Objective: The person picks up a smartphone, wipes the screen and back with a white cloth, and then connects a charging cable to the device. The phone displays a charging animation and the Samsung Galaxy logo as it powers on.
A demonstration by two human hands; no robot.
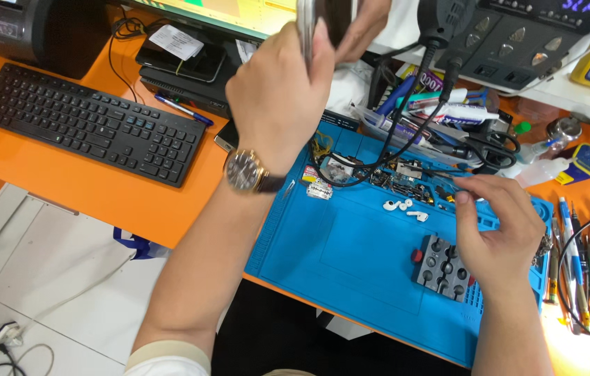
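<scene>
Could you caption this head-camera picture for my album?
Left hand lifts a phone above a blue mat; right hand picks among small parts.

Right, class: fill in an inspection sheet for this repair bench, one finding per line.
Surface: orange desk with a blue work mat on it.
Job's things: a thin flat device held up edge-on; small parts in the mat's tray.
Clutter: grey holder block, white earbuds, tools at the right, tubes and bottles behind.
Hands: left hand, watch on the wrist, grips the device; right hand rests at the tray, fingers pinched.
Cables: black leads loop over the mat.
Surroundings: keyboard, monitor edge, white tiled floor.
</scene>
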